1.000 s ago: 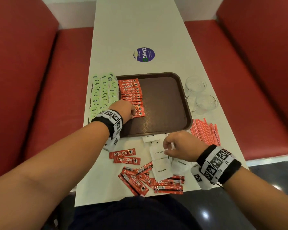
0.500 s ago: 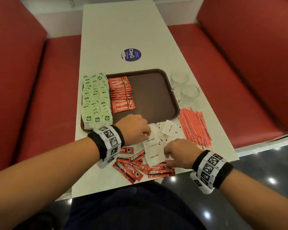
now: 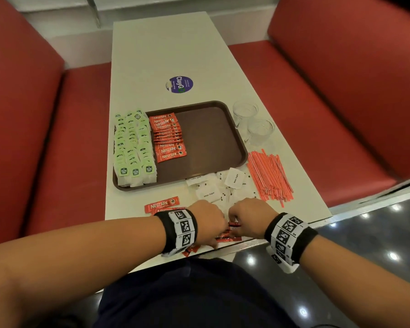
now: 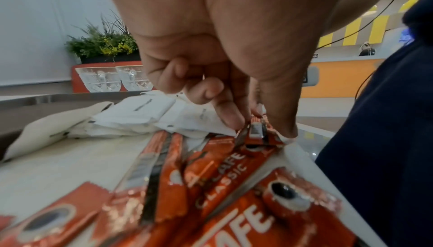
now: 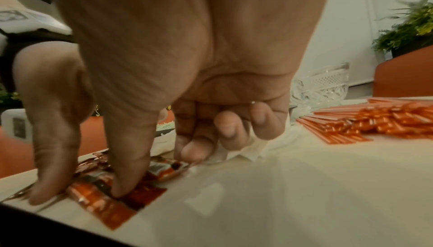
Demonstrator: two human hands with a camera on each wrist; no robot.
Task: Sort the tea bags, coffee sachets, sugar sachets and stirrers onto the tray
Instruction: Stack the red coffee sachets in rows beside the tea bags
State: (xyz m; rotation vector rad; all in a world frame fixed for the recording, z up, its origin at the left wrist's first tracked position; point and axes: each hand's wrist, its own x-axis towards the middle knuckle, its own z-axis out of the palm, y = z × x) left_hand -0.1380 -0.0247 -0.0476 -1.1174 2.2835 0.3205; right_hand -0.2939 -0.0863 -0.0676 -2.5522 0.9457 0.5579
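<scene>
Presently, on the counter point(image 3: 152, 55): one brown tray point(image 3: 213, 138), holding three rows of green tea bags point(image 3: 134, 147) along its left side and a column of coffee sachets point(image 3: 168, 138) just beside them; the rest of the tray bare.

Loose coffee pile point(image 4: 211, 186) at the counter's near edge, under both hands. One sachet point(image 3: 162, 204) lies apart to the left of the pile.

Left hand point(image 3: 208, 221): grip closed, thumb and forefinger pinching the end of a sachet in the pile.

Right hand point(image 3: 249, 216): thumb and fingertips pressing down on the pile; whether they actually pinch a sachet, I cannot tell.

Sugar sachets point(image 3: 223, 185), white, scattered between tray and hands, none on the tray.

Stirrers point(image 3: 269, 176), red, heaped right of the sugar.

Two glass cups point(image 3: 253, 124) beside the tray's right rim.
</scene>
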